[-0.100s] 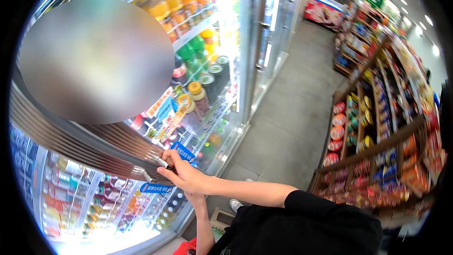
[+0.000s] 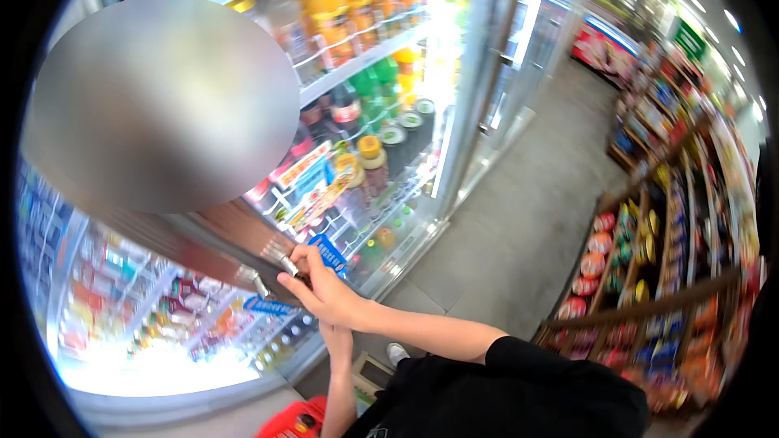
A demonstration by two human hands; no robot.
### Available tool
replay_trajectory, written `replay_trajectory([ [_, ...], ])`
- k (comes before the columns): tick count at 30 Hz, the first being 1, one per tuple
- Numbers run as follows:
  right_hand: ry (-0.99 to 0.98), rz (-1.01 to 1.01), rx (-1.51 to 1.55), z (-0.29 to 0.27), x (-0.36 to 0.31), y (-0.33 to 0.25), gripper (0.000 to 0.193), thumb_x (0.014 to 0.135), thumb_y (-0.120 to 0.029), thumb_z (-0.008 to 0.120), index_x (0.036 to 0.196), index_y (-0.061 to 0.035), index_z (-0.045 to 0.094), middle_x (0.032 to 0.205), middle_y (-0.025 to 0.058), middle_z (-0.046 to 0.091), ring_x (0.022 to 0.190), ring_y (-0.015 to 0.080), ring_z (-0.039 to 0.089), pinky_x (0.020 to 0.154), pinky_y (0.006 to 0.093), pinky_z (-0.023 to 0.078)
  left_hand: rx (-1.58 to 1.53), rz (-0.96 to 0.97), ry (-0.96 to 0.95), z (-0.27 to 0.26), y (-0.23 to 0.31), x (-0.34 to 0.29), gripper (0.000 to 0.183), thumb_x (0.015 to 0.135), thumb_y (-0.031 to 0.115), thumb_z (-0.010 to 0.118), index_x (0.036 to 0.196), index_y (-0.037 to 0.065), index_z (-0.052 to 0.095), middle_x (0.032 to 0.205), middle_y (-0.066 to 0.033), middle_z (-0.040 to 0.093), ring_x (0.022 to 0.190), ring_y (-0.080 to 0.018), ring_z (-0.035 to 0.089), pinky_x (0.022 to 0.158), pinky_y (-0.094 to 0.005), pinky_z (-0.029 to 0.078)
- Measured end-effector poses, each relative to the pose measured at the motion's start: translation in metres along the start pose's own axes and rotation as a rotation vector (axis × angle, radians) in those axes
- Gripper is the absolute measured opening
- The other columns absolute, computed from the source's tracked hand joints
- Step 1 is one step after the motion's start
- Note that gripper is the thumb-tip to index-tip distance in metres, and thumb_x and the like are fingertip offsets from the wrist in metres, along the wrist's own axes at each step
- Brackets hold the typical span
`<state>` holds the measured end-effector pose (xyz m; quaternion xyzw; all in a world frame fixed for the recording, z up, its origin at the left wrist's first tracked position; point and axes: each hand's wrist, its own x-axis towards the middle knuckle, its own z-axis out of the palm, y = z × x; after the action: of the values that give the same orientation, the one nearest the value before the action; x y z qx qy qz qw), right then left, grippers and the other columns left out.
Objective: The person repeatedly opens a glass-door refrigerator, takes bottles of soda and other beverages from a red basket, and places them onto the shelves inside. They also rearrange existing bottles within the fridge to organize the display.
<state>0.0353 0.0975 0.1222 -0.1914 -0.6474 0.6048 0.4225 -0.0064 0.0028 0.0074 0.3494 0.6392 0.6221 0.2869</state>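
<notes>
My right hand is closed around the lower end of a long brown cooler door handle, near its metal bracket. The thumb lies on one side and the fingers curl over the other. Behind it, my left hand shows only at the wrist; its fingers are hidden. A blue label sits just past the right hand's fingers. Through the glass stand orange drink bottles, green bottles, silver-topped cans and a yellow-capped bottle.
A second lit cooler section with bottles lies at left. Something red shows beside my left forearm. To the right, across a grey tiled aisle, stand snack shelves. A red-and-white chest stands far off. A blurred oval covers the upper left.
The view has swung, so the cooler and shelves sit farther right in it. More of the red thing shows. My right hand keeps its hold on the handle.
</notes>
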Motion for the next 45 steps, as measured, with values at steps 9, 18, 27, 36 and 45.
replay_trajectory([
  [9, -0.023, 0.079, 0.255, -0.009, 0.002, 0.021, 0.030, 0.093, -0.011, 0.070, 0.091, -0.0101, 0.039, 0.076, -0.0054, 0.040, 0.063, 0.0044, 0.038, 0.052, 0.0207, 0.033, -0.020, -0.173, 0.418, -0.001, 0.000, -0.068, 0.020, 0.099, 0.015, 0.058, 0.104, -0.003, 0.065, 0.093, -0.0064, 0.070, 0.087, -0.0103, 0.063, 0.080, -0.0254, 0.051],
  [18, -0.299, -0.322, 0.424, 0.010, -0.077, -0.042, 0.015, 0.091, 0.002, 0.057, 0.102, -0.0022, 0.048, 0.126, 0.0174, 0.050, 0.123, 0.0309, 0.049, 0.107, 0.0462, 0.037, 0.089, -0.310, 0.962, -0.001, 0.019, -0.230, 0.020, 0.097, 0.017, 0.059, 0.103, -0.002, 0.065, 0.092, -0.0052, 0.068, 0.081, -0.0096, 0.062, 0.074, -0.0266, 0.051],
  [27, -1.151, 0.240, 0.439, 0.082, -0.191, -0.035, 0.011, 0.094, 0.002, 0.058, 0.103, 0.0015, 0.052, 0.099, 0.0099, 0.059, 0.095, 0.0152, 0.060, 0.087, 0.0281, 0.048, 0.033, -0.385, 1.344, 0.026, 0.031, -0.348, 0.018, 0.098, 0.015, 0.060, 0.102, -0.001, 0.065, 0.092, -0.0035, 0.068, 0.083, -0.0077, 0.062, 0.075, -0.0250, 0.052],
  [36, -1.350, 0.156, 0.094, 0.127, -0.282, -0.009, 0.014, 0.092, -0.006, 0.066, 0.102, -0.0004, 0.058, 0.093, 0.0069, 0.066, 0.086, 0.0125, 0.064, 0.072, 0.0254, 0.051, -0.105, -0.233, 1.540, 0.011, 0.001, -0.443, 0.014, 0.096, 0.011, 0.060, 0.099, -0.002, 0.066, 0.086, -0.0039, 0.070, 0.079, -0.0079, 0.064, 0.072, -0.0235, 0.052],
  [45, -1.787, -0.346, -0.164, 0.206, -0.339, 0.082, 0.039, 0.079, -0.008, 0.072, 0.115, -0.0011, 0.060, 0.111, 0.0215, 0.060, 0.108, 0.0387, 0.058, 0.094, 0.0446, 0.049, -0.102, -0.418, 1.492, -0.013, -0.007, -0.455, 0.018, 0.096, 0.014, 0.060, 0.103, -0.001, 0.066, 0.089, -0.0054, 0.069, 0.080, -0.0105, 0.062, 0.074, -0.0269, 0.052],
])
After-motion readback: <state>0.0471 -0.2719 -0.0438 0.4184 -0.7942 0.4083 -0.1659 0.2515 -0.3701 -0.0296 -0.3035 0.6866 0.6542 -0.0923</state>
